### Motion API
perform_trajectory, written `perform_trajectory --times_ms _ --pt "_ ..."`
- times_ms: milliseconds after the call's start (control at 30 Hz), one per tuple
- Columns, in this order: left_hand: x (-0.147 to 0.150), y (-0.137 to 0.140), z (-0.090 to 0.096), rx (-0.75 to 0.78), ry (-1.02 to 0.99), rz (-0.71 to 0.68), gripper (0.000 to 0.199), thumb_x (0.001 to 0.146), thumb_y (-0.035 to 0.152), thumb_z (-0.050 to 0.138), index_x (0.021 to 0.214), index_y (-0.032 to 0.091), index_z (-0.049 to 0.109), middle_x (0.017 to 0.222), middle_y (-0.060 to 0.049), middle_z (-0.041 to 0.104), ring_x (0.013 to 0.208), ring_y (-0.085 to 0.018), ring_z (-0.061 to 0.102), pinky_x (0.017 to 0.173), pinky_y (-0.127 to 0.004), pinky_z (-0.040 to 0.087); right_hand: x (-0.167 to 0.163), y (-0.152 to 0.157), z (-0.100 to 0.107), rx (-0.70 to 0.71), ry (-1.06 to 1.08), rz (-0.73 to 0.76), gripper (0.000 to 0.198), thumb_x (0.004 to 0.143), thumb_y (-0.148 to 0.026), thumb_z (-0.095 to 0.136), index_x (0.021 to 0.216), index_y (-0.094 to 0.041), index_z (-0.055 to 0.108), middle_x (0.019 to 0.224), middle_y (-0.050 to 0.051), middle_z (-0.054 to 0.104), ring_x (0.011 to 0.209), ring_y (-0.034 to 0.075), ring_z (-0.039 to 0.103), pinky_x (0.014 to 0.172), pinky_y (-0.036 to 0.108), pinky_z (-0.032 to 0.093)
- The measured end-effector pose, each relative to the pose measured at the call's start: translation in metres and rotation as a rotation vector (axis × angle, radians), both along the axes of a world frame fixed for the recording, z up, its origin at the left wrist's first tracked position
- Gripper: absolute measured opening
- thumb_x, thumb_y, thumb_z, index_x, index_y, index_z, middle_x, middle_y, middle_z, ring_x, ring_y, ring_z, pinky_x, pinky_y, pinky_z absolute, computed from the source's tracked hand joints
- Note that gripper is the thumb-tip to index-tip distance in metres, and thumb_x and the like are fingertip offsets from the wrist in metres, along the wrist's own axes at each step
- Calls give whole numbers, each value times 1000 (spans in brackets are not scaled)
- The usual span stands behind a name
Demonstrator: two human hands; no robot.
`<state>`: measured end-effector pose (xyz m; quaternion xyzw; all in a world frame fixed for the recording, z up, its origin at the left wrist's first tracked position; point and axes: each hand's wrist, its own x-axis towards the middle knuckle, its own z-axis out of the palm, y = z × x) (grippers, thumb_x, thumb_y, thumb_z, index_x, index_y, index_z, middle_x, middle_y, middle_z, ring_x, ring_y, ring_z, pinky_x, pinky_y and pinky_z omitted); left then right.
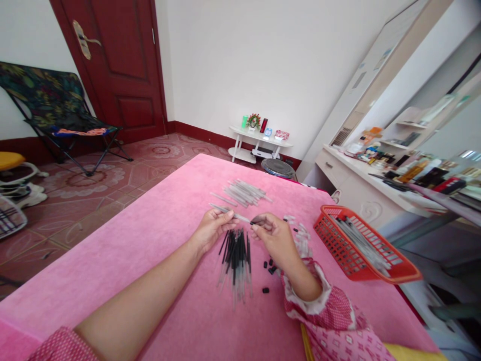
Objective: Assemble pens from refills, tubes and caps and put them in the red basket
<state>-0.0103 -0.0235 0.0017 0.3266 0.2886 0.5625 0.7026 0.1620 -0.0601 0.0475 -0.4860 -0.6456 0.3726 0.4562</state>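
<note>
My left hand pinches a clear pen barrel between thumb and fingers, over the pink cloth. At the barrel's right end, my right hand pinches a small black plug. Whether the plug is in the barrel or only against it, I cannot tell. Just below my hands lies a fanned pile of pen refills with black and clear parts. Beyond them is a heap of clear barrels. Several loose black plugs and small clear pieces lie near my right wrist, which partly hides them.
A red plastic basket holding long thin pens stands at the table's right edge. Past it is a cluttered white dresser. A folding chair, a dark red door and a low white shelf are farther back.
</note>
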Motion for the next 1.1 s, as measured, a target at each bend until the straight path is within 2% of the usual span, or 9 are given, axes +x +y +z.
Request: perform_trajectory --times_ms 200,367,500,567,700,767,933,1100 --pt "1 -2 2 22 9 0 26 62 21 77 79 9 63 68 -5 69 65 -15 67 61 -22 54 0 1 -4 10 17 -18 13 73 -22 57 85 -17 56 73 2 61 60 14 61 57 27 53" --pt "3 -3 3 49 2 -8 28 61 22 78 81 10 63 67 -3 69 65 -14 67 62 -22 54 -1 2 -7 22 48 -37 7 73 -22 58 77 -17 54 70 1 59 58 13 60 56 27 52" --pt "4 -5 2 96 11 -17 28 62 22 78 82 12 62 69 -3 70 65 -14 67 63 -22 54 0 2 -10 -15 83 -73 10 72 -23 59 77 -16 54 67 0 59 52 13 59 51 25 50" --pt "5 -6 2 110 32 -16 29 61 23 78 83 12 62 70 -4 70 65 -15 68 64 -22 54 0 1 -11 -20 39 -81 11 76 -28 56 76 -16 53 63 0 59 48 12 57 48 24 47" --pt "7 -7 1 106 39 -19 33 59 24 79 84 11 62 74 -5 70 66 -16 68 65 -23 55 2 -1 -12 11 -125 -75 33 88 -37 41 64 -17 51 51 0 56 43 11 53 46 22 42" --pt "8 -7 2 101 31 -9 33 59 24 79 84 10 62 73 -5 70 65 -15 68 64 -23 55 2 -1 -11 26 -147 -71 34 89 -37 40 63 -18 50 51 0 56 44 11 54 47 22 42" --pt "7 -7 5 82 10 39 32 58 23 80 82 11 63 70 -4 70 65 -14 67 62 -21 54 1 -1 -9 35 -151 -25 20 85 -37 47 79 -19 52 65 0 61 52 13 58 51 23 44" --pt "7 -7 4 96 21 1 33 59 24 80 83 10 63 70 -5 70 64 -15 67 64 -24 55 5 -1 -11 17 -288 -27 42 91 -44 34 63 -18 51 52 -1 55 43 10 50 46 22 38"
